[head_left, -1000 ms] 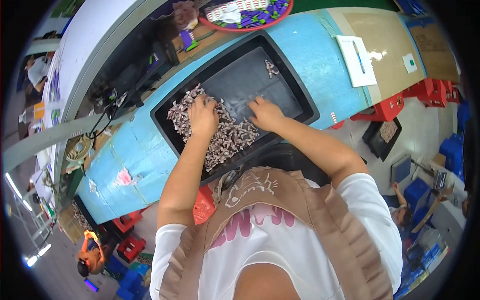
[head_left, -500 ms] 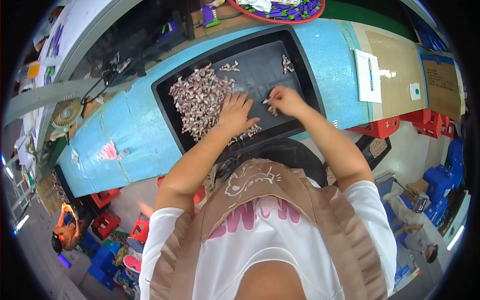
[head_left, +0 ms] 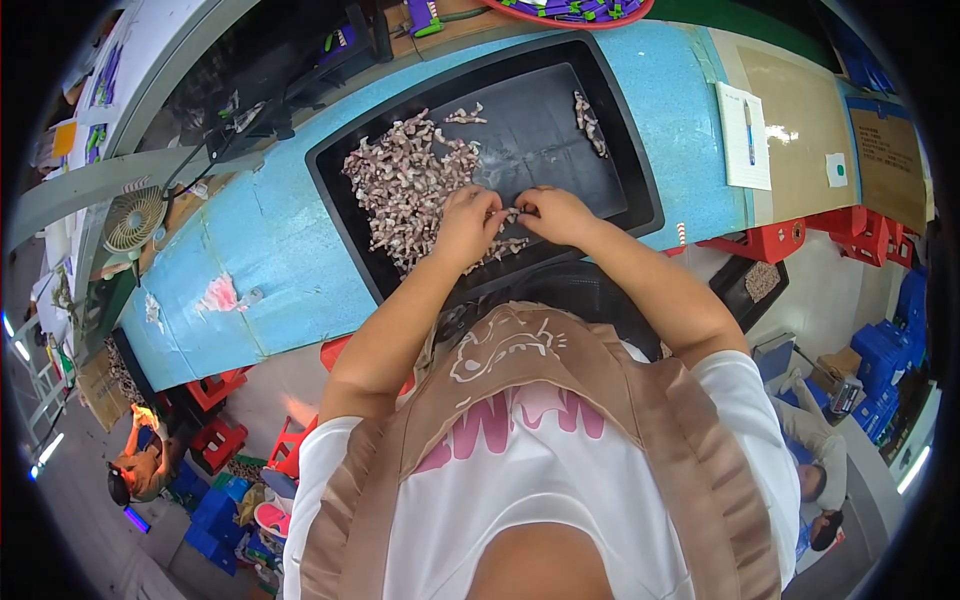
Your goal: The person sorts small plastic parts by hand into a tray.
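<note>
My left hand (head_left: 467, 224) and my right hand (head_left: 556, 213) meet over the front half of a black tray (head_left: 640, 200). Their fingertips are pinched together on a small pinkish-white piece (head_left: 513, 214), mostly hidden by the fingers. To the left of my hands spreads a large heap of similar small pieces (head_left: 405, 185), mottled brown-pink and white, perhaps tiny figurines. A short row of the pieces (head_left: 590, 125) lies along the tray's right side. A few more (head_left: 466, 115) sit toward the back, and some (head_left: 505, 248) lie just below my hands.
The tray stands on a light-blue worktable (head_left: 300, 230). To its right are a notepad (head_left: 742, 140) with a pen (head_left: 748, 130). A red basin (head_left: 600, 20) of purple-green items is behind. A small fan (head_left: 135, 220) stands left. Red stools (head_left: 770, 242) are below the table; other people are around.
My right hand has moved left to meet my left hand. The left hand has gone from spread fingers to a pinch. The view has shifted slightly.
</note>
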A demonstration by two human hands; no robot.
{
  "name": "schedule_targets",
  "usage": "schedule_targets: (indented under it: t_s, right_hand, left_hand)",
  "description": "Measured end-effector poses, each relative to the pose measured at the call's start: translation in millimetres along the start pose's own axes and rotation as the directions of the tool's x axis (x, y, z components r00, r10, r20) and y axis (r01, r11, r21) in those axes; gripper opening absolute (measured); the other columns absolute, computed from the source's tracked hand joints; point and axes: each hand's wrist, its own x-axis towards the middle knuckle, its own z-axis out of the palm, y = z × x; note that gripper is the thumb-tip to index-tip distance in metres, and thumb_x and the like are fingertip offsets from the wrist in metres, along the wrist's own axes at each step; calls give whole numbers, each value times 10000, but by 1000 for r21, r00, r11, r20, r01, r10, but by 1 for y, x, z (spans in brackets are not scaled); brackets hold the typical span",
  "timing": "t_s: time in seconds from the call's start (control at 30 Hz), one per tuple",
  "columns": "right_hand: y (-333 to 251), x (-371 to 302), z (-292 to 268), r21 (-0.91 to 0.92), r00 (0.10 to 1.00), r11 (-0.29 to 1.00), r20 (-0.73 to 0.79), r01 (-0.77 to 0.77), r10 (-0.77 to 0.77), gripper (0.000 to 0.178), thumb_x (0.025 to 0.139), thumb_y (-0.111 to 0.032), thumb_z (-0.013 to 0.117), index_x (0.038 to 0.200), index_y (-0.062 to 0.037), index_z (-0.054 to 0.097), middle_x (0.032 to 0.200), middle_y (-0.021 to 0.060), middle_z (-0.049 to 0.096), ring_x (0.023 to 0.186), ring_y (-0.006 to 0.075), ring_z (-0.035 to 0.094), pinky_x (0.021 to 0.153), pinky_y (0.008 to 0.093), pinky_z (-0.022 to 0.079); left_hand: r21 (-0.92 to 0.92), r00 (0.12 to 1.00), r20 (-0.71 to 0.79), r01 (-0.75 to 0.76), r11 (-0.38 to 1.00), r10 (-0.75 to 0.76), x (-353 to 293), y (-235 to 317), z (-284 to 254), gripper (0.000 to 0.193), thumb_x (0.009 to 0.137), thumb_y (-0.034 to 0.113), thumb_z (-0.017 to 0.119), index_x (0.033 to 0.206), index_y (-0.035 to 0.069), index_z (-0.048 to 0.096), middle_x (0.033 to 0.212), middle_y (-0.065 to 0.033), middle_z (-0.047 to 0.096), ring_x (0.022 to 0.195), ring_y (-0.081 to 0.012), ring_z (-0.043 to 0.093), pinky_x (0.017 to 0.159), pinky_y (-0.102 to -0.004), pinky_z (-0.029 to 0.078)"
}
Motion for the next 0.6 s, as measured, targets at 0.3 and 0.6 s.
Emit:
schedule_targets:
  t_s: [0.3,0.6]
  right_hand:
    - [14,-6,-31,140,997,988,-35,-63,68,212,744,-236,656,849,-58,608,748,105,620,724,262,605,654,351,466]
    - [26,-18,-38,199,849,937,-399,-287,345,387,769,-273,635,1049,-14,572,857,143,636,804,288,615,715,358,481]
  left_hand:
    - [-235,998,30,55,970,-49,20,2,-7,177,771,167,643,870,36,576,846,-126,603,782,-294,569,732,-375,425]
    - [393,974,-224,50,918,43,109,-39,-13,280,751,133,600,1026,88,569,1017,-96,544,936,-274,512,781,-394,414]
